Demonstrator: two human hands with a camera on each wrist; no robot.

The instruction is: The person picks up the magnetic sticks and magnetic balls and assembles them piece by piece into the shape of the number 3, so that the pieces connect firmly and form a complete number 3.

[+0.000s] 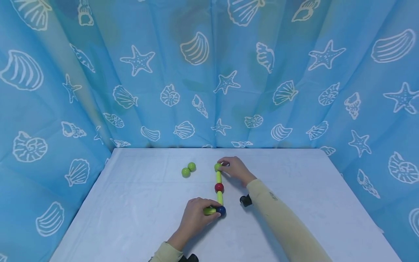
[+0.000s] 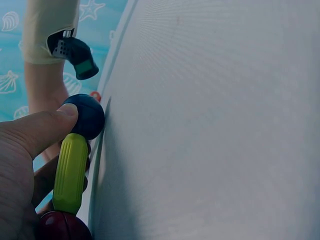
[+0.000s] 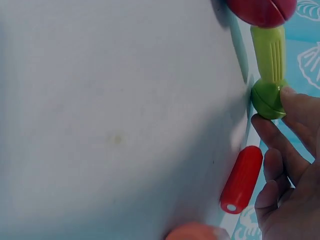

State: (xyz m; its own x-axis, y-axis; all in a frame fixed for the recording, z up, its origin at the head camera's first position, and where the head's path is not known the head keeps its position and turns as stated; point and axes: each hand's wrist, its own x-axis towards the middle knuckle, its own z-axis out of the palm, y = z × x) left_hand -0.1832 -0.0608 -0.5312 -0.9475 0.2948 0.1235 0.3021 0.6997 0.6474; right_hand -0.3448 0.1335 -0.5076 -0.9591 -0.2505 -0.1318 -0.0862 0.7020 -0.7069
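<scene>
A chain of balls and ribbed rods lies on the table. It runs from a green ball [image 1: 217, 167] through a yellow-green rod [image 1: 218, 177], a red ball [image 1: 219, 187] and a second rod [image 1: 220, 198] to a blue ball [image 1: 221, 211]. Another yellow-green rod [image 2: 70, 173] joins the blue ball to a red ball [image 2: 65, 227] near the left palm, hidden in the head view. With its thumb on the blue ball, my left hand [image 1: 196, 214] grips this end. My right hand [image 1: 236, 168] pinches the green ball between thumb and finger.
Two loose green balls [image 1: 188, 170] sit left of the chain. In the right wrist view a red rod [image 3: 241, 180] lies by the right fingers, with an orange-red piece [image 3: 195, 232] at the bottom edge. A blue shell-patterned curtain [image 1: 183, 91] surrounds the white table [image 1: 137, 211].
</scene>
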